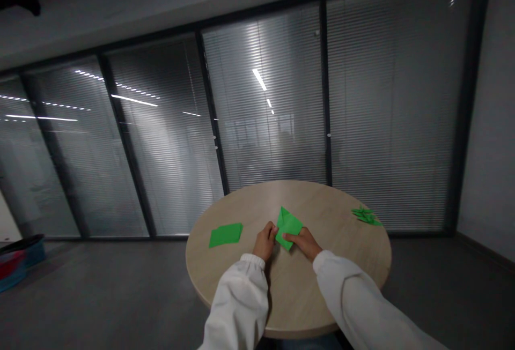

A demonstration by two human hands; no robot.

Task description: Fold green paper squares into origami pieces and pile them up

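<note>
A folded sheet of green paper (290, 225), roughly diamond-shaped with a pointed top, is held up over the middle of the round table (293, 302). My left hand (264, 241) pinches its left corner, fingers curled. On the right side, my right hand (306, 243) grips the lower right part, with the thumb lying across the front. A stack of green paper (226, 235) lies flat to the left of my left hand. Near the right edge rests a small pile of folded green paper pieces (366, 215) with thin points.
Glass partitions with blinds (273, 125) stand behind the table. Blue and red containers (24, 259) sit on the floor at the far left. A plain wall (488, 125) rises on the right.
</note>
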